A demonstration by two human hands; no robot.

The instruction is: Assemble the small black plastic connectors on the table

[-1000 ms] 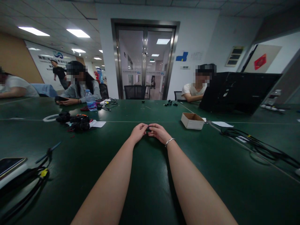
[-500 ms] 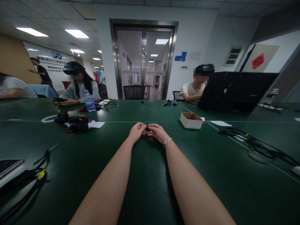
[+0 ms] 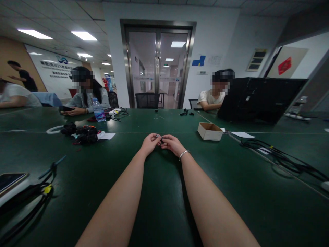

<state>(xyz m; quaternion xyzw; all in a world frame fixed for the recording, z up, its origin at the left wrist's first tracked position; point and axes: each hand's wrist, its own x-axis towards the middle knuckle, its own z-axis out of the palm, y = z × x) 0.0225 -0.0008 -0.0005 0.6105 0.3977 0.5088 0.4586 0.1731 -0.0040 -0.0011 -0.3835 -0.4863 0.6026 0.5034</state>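
Note:
Both of my hands meet fingertip to fingertip just above the green table (image 3: 164,202), in the middle of the view. Between them is a small dark piece (image 3: 161,139), mostly covered by fingers and too small to name. My left hand (image 3: 148,144) pinches its left side, where a tiny silvery bit shows by the thumb. My right hand (image 3: 173,144), with a silver bracelet (image 3: 184,155) at the wrist, is closed on the right side of the same piece.
Right of my hands stands an open cardboard box (image 3: 210,132). Black cables (image 3: 280,156) lie farther right, beside a large black monitor (image 3: 259,99). Leftward are a bundle of black gear (image 3: 84,133), a water bottle (image 3: 98,110) and a phone (image 3: 12,181). Seated people work across the table.
My fingers have shifted slightly around the small dark piece, and the silvery bit by my left thumb shows more. A person in the far left background has moved leftward.

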